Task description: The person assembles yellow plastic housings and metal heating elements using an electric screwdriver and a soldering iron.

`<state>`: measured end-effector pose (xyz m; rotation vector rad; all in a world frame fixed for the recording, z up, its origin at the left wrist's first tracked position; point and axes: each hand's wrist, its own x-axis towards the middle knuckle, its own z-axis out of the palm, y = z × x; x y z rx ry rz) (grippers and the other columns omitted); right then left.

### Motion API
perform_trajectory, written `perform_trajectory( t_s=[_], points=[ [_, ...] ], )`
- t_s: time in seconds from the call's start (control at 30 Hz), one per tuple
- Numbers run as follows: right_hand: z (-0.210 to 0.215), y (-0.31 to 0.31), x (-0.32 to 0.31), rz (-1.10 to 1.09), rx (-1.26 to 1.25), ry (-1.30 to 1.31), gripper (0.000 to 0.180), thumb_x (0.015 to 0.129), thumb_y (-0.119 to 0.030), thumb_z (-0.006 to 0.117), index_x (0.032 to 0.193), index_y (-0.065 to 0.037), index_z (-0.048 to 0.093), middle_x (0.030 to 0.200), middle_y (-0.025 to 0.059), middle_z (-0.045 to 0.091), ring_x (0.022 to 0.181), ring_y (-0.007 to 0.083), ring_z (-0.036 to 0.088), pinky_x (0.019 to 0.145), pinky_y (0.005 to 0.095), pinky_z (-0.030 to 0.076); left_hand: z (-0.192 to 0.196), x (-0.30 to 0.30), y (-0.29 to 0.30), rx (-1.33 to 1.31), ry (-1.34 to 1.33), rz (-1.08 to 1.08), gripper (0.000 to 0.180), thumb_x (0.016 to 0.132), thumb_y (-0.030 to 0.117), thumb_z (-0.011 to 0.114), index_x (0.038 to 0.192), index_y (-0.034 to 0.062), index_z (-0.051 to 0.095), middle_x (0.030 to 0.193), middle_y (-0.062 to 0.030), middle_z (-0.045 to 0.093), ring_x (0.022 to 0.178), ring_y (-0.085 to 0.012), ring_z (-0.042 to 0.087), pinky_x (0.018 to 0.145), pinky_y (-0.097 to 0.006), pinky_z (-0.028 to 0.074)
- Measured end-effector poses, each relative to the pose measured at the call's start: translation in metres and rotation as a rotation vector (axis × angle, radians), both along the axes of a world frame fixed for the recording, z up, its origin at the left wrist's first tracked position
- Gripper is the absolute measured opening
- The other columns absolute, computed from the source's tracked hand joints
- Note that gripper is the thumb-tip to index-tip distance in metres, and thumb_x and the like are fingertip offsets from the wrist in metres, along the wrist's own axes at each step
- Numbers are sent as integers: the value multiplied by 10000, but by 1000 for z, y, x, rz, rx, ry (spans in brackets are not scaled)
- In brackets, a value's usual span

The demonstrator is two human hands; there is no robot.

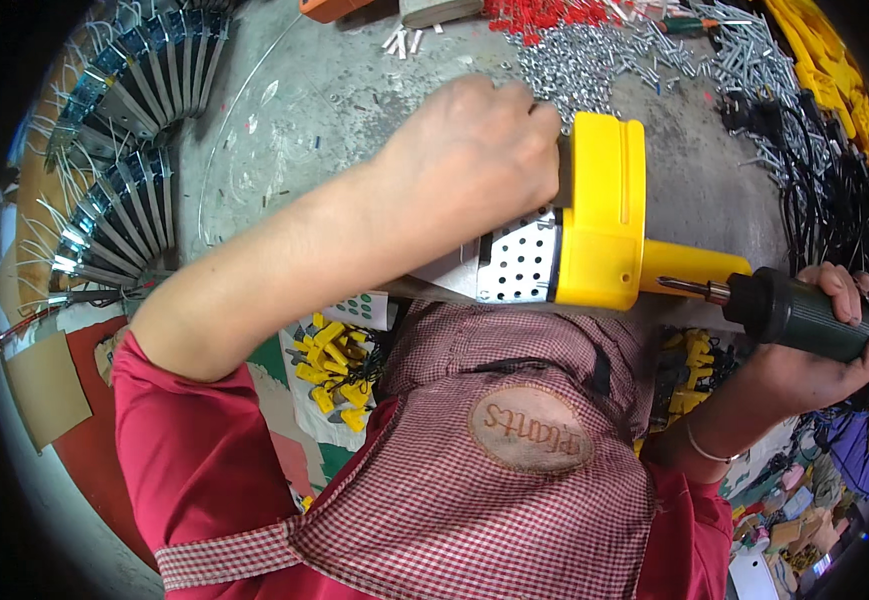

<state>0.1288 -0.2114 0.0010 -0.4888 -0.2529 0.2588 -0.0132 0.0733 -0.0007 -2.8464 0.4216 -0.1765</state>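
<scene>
Your left hand (469, 150) sits on top of the tool housing (599, 225), at its left end, over the perforated metal shield (519, 262). Your right hand (834, 335) is at the far right, wrapped round the screwdriver (794, 312), whose tip touches the housing's right side. The housing lies on the workbench (354, 110), just above your apron (514, 470). Behind it, a pile of screws (594, 55) spreads along the bench's far edge. Rows of metal plates (119, 130) fan out at far left. Cables (839, 200) lie at far right, behind your right hand. Plastic clips (329, 370) lie below the bench, left of the apron.
</scene>
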Motion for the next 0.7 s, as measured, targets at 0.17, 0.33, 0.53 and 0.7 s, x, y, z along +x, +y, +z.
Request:
perform_trajectory(
  t_s=[0.17,0.33,0.53,0.7],
  points=[
    [-7,0,-14,11,-7,49,444,878,-289,545,1148,31,395,806,45,464,773,181,514,863,383,432,2,7,11,-104,-13,-40,98,715,114,607,790,60,640,823,-69,594,797,-238,633,657,-360,533],
    [-9,-1,-21,39,-2,50,423,884,-281,535,1143,25,400,789,40,463,768,182,521,891,388,431,6,12,8,-60,111,53,152,729,119,628,862,47,635,857,-109,616,810,-284,643,699,-391,531],
    [-20,-1,-24,-47,-30,90,392,887,-283,528,1115,17,420,787,43,457,752,181,516,904,398,431,8,-23,-1,-620,-127,248,112,715,118,619,783,37,581,756,-119,573,717,-305,611,620,-393,476],
    [-21,6,-24,-19,26,117,374,859,-262,554,1074,20,433,789,45,457,738,174,502,872,376,444,0,-81,-58,-1135,-126,495,116,675,-7,644,745,8,553,679,-75,520,560,-184,509,521,-300,399]
  ],
)
